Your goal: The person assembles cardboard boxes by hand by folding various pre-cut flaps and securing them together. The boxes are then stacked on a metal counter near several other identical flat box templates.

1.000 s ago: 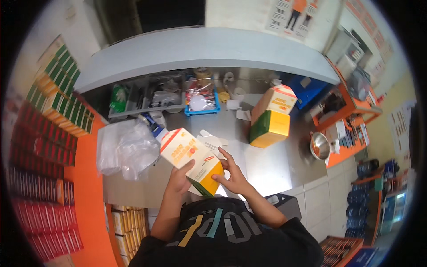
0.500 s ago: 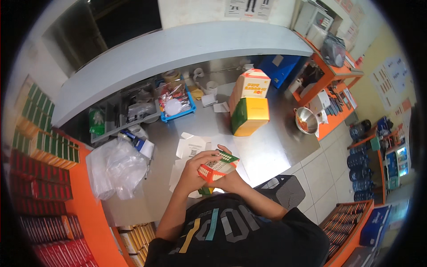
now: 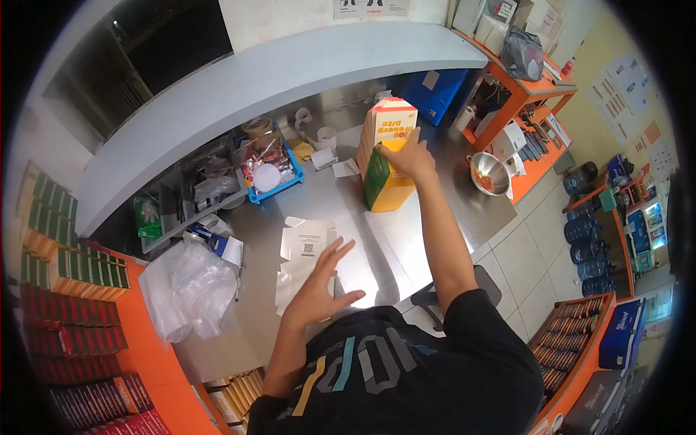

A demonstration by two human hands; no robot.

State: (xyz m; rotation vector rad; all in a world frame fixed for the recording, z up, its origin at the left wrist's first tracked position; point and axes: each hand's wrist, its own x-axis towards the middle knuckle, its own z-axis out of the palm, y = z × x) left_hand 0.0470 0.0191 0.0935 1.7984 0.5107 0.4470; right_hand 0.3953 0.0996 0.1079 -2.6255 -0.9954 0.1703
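Note:
My right hand [image 3: 410, 158] is stretched out over a row of nested paper cartons [image 3: 390, 125] standing on the steel table. Its thumb and fingers close round the top of the nearest carton, a yellow and green one [image 3: 392, 190]. The palm hides part of that carton. My left hand [image 3: 319, 286] hovers empty above the table's near side, with thumb and fingers spread. Just beyond it lies a flat, unfolded cardboard blank [image 3: 296, 254], pale side up, its near part partly covered by the hand.
Clear plastic bags [image 3: 190, 279] lie on the left, near a blue basket [image 3: 279, 181] of small packets. A metal bowl [image 3: 490, 174] stands at the right edge. Stacked cartons [image 3: 80, 279] fill the left side; a grey shelf [image 3: 290, 80] spans the back. A dark chair [image 3: 486, 284] stands right of me.
My hands have parted. The right has reached forward to the carton row; the left has opened. The red and green patterned carton that both held is no longer between them.

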